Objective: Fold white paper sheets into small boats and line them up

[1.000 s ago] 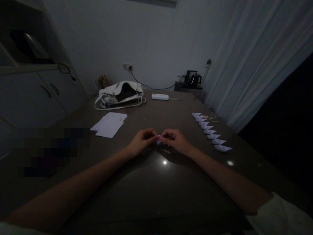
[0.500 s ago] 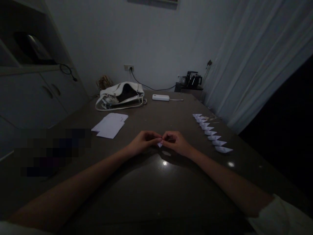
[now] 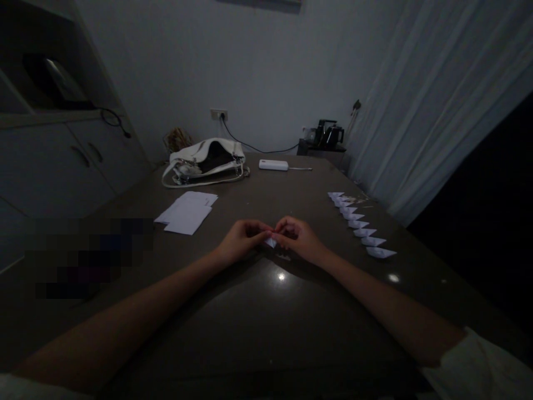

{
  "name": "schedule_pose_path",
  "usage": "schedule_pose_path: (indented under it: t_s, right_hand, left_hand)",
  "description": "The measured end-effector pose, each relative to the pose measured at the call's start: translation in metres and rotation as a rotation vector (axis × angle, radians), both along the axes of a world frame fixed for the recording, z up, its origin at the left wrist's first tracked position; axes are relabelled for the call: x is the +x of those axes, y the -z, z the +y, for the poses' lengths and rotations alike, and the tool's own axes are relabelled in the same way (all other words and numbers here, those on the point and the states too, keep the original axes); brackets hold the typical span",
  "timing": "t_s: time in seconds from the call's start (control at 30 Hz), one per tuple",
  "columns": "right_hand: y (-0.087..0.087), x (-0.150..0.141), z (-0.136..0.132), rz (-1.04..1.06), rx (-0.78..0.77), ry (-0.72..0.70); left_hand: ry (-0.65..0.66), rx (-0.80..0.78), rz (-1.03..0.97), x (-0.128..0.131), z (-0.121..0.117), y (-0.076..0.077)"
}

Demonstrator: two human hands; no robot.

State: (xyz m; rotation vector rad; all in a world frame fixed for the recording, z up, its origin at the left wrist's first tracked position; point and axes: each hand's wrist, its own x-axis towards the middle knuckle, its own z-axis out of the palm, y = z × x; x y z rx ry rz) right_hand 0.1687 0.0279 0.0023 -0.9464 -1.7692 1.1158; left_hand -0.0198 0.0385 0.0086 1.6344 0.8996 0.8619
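Observation:
My left hand (image 3: pixel 241 240) and my right hand (image 3: pixel 297 238) meet fingertip to fingertip over the middle of the dark table (image 3: pixel 266 311). Both are closed in a pinch on one small folded white paper piece (image 3: pixel 270 242), of which only a corner shows between the fingers. To the right lies a diagonal row of several small folded white paper boats (image 3: pixel 360 225). A loose stack of white paper sheets (image 3: pixel 186 212) lies to the left of my hands.
At the table's far end lie a white handbag (image 3: pixel 205 161) and a white power bank (image 3: pixel 273 164) with a cable. A black kettle (image 3: pixel 328 134) stands in the far corner. Curtains (image 3: pixel 428 105) hang on the right, cabinets (image 3: pixel 62 161) stand on the left.
My hands have stayed together on the small paper piece, with only slight finger movement. The view has shifted a little.

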Motion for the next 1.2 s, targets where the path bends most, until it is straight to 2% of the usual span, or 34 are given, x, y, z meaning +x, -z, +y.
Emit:
schedule_pose_path:
  t_s: [0.13,0.27,0.6,1.03,1.2]
  right_hand:
    - [0.0013,0.0016,0.0021,-0.045,-0.050,-0.055]
    - [0.0022,0.0033,0.0044,-0.110,-0.027,-0.096]
    - [-0.0017,0.0029,0.0016,-0.107,-0.017,-0.055]
    - [-0.0021,0.0039,0.0030,-0.075,-0.026,-0.056]
    - [-0.0022,0.0040,0.0033,-0.081,-0.016,-0.064]
  left_hand:
    - [-0.089,-0.004,-0.063,0.0001,-0.0007,-0.0032]
    - [-0.136,0.015,-0.072,0.0003,-0.0001,-0.0051]
    - [-0.126,0.030,0.035,-0.0034,0.0034,-0.0037]
    - [-0.094,-0.074,-0.026,-0.0026,0.0040,-0.0013]
    - [-0.011,0.022,0.007,-0.0018,0.0031,0.0020]
